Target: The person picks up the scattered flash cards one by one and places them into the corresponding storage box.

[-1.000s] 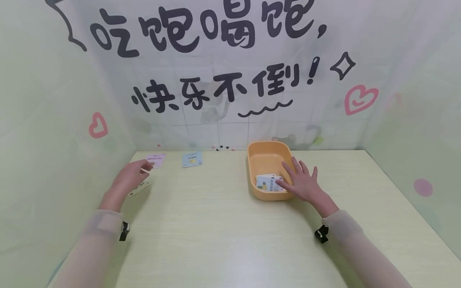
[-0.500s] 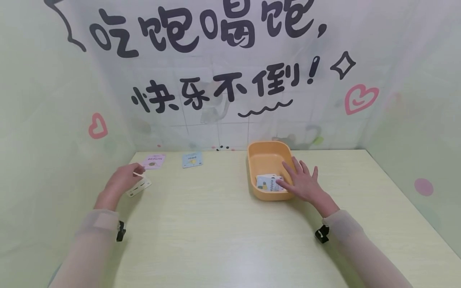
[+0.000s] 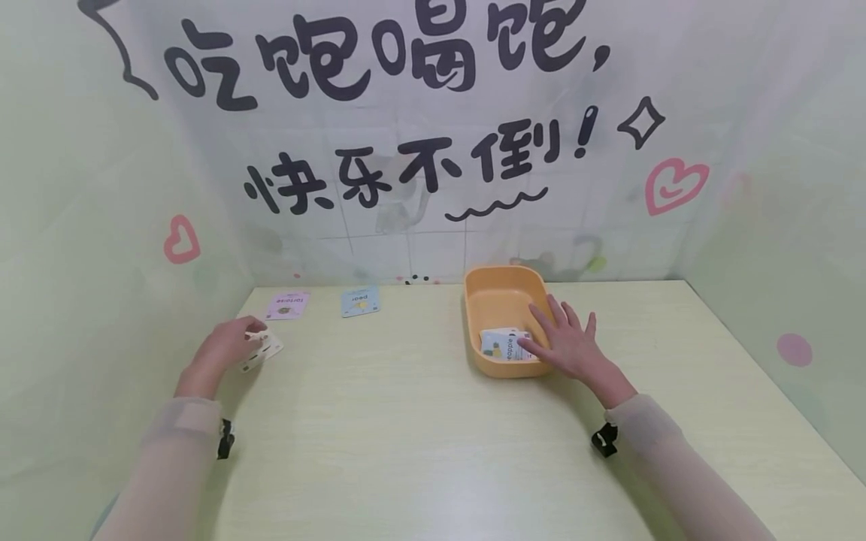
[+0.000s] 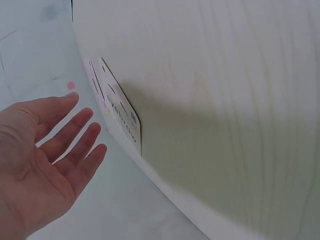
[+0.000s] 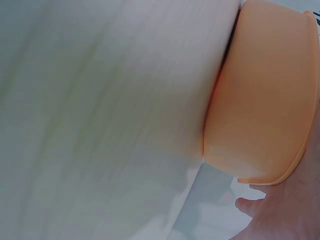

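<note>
My left hand point(image 3: 226, 347) hovers at the table's left side, beside a white card point(image 3: 269, 349) that it partly covers in the head view. In the left wrist view its fingers are loosely bent and hold nothing, and the lettering on the white card point(image 4: 120, 107) looks like "eyebrow". Spread fingers of my right hand point(image 3: 571, 346) lie over the right rim of an orange plastic bin point(image 3: 504, 369). Inside that bin lies a pineapple card point(image 3: 497, 345) with other cards, partly hidden by the thumb.
A pink tortoise card point(image 3: 287, 306) and a blue pear card point(image 3: 361, 302) lie along the back left of the table point(image 3: 406, 436). Printed curtain-like walls point(image 3: 379, 248) close off the back and both sides.
My left hand has drawn back from the tortoise card toward the left and nearer to me, over the white card. The right hand stays at the bin.
</note>
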A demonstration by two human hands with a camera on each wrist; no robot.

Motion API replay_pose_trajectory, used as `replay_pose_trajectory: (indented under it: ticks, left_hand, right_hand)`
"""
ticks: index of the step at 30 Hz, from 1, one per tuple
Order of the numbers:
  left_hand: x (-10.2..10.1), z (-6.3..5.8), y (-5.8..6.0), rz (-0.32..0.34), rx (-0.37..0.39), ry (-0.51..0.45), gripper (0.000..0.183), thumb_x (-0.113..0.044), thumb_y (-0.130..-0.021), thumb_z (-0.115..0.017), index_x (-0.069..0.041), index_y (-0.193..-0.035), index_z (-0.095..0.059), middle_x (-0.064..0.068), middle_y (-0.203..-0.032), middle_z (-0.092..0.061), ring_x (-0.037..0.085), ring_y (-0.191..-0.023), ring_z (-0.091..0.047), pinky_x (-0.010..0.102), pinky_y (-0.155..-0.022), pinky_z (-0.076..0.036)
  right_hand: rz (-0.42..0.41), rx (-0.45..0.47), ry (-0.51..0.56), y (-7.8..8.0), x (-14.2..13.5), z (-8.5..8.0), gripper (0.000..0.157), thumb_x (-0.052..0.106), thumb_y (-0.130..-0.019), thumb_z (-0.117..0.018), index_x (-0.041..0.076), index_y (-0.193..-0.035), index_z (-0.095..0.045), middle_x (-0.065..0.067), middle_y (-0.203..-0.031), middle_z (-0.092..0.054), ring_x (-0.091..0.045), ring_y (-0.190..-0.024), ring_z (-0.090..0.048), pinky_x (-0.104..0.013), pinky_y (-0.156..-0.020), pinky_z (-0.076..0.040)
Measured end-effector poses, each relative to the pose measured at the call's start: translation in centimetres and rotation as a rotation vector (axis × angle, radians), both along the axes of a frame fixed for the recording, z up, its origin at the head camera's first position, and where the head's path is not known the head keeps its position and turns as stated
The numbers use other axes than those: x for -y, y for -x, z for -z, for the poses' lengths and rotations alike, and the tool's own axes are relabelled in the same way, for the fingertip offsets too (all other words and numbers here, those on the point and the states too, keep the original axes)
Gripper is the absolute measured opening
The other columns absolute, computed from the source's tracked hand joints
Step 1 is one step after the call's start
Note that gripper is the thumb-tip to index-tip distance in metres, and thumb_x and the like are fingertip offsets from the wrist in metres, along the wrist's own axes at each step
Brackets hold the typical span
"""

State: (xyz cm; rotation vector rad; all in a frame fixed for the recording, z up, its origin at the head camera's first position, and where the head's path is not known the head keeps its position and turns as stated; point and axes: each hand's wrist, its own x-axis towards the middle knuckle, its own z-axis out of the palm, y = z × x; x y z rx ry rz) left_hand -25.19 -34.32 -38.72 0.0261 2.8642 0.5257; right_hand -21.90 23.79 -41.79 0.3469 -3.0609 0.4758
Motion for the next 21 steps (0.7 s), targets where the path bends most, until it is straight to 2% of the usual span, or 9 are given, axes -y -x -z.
replay_pose_trajectory:
  ticks: [5, 13, 21]
  left_hand:
    - [0.4, 0.4, 0.0, -0.012, 0.042, 0.017, 0.048, -0.017, -0.100, -0.051, 0.004, -0.143, -0.042, 0.035, -0.149, -0.037, 0.056, -0.132, -0.038, 0.069, -0.105, -0.037]
    - [1.4, 1.2, -0.1, 0.001, 0.051, 0.016, 0.066, -0.022, -0.095, -0.062, 0.009, -0.146, -0.035, 0.041, -0.149, -0.029, 0.059, -0.133, -0.032, 0.071, -0.109, -0.031]
    - [2.4, 1.8, -0.6, 0.016, 0.031, -0.003, 0.089, -0.032, -0.092, -0.067, 0.020, -0.146, -0.021, 0.046, -0.144, -0.028, 0.055, -0.121, -0.040, 0.070, -0.110, -0.030]
  right_hand:
    - [0.003, 0.001, -0.002, 0.1, 0.0, 0.0, 0.083, 0.063, -0.094, -0.047, 0.016, -0.159, -0.024, -0.022, -0.166, -0.007, -0.051, -0.150, -0.008, -0.083, -0.110, 0.005]
    - [0.003, 0.000, -0.007, 0.1, 0.0, -0.1, 0.083, 0.064, -0.094, -0.047, 0.016, -0.159, -0.025, -0.022, -0.166, -0.007, -0.051, -0.150, -0.009, -0.083, -0.110, 0.004]
    - [0.002, 0.002, -0.006, 0.0, 0.0, -0.1, 0.083, 0.063, -0.094, -0.047, 0.016, -0.159, -0.024, -0.022, -0.167, -0.006, -0.051, -0.150, -0.009, -0.083, -0.110, 0.004]
